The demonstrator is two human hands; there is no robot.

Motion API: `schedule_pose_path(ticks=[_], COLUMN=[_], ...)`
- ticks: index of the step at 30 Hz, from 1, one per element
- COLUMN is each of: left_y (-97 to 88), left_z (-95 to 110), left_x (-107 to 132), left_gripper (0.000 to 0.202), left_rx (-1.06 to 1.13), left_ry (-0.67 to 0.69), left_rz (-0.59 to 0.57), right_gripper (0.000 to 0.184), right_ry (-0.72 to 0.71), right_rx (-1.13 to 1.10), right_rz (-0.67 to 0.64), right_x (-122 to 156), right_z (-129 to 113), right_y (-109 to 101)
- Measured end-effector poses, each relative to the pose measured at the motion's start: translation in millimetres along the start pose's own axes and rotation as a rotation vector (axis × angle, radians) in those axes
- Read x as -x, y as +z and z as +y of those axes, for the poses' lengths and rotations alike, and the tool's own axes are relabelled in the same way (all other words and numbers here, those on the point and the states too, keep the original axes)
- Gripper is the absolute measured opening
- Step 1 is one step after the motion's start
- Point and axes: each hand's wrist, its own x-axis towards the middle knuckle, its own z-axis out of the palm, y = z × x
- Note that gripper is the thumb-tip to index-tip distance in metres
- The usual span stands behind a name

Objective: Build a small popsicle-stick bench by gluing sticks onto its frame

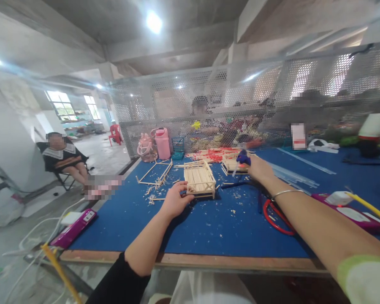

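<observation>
Blue-topped table, wood chips strewn about its middle. One small bed-shaped piece of pale wooden sticks, standing upright near the table's centre; the person's left hand pinches its near left corner between thumb and fingers. One blue tool, details too small to make out, held in the right hand, which looks wrapped around it, though the fingertips are hidden. Directly by the tool, one second stick piece, farther back and to the right of the first. One open stick frame, lying left of the first piece. One heap of red and pale sticks, behind both pieces. Several clear rods, right of the right hand. One red loop, under the right forearm. At the far left corner: one pink bottle, with a teal basket just beside it. Behind all, one metal mesh screen. Off to the left, one seated person, arms across the lap.
</observation>
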Motion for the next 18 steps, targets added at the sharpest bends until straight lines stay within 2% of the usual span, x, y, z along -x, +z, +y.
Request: schedule_pose_path(ticks=[2, 4, 5, 7, 9, 11, 15, 18], left_y=[0.6, 1.3, 1.7, 2.5, 3.2, 4.1, 6.7, 8.5], left_z=[-1, -1, -1, -1, -2, -2, -3, -1], left_x=[-1, -1, -1, -1, 1, 2, 3, 3], left_gripper=[0.016, 0.016, 0.016, 0.016, 0.017, 0.016, 0.017, 0.019], left_rx=[-0.015, -0.041, -0.05, -0.056, -0.044, -0.021, 0.084, 0.12], left_ry=[0.015, 0.05, 0.07, 0.097, 0.101, 0.098, 0.064, 0.038], left_rz=[0.004, 0.022, 0.03, 0.031, 0.016, 0.007, -0.011, -0.033], right_gripper=[0.036, 0.033, 0.03, 0.034, 0.041, 0.04, 0.039, 0.043], right_ry=[0.11, 0.164, 0.137, 0.05, -0.008, -0.133, -0.293, -0.324], right_rx=[-0.009, -0.123, -0.214, -0.455, -0.708, -0.853, -0.824, -0.788], right_rz=[0.079, 0.201, 0.259, 0.283, 0.208, 0.052, -0.145, -0.24], right_x=[-2, -2, -1, 9, 29, 56, 113, 140], right_z=[-4, -14, -21, -35, -47, -55, -56, -51], right_y=[-11, -26, -34, -49, -61, -69, -69, -59])
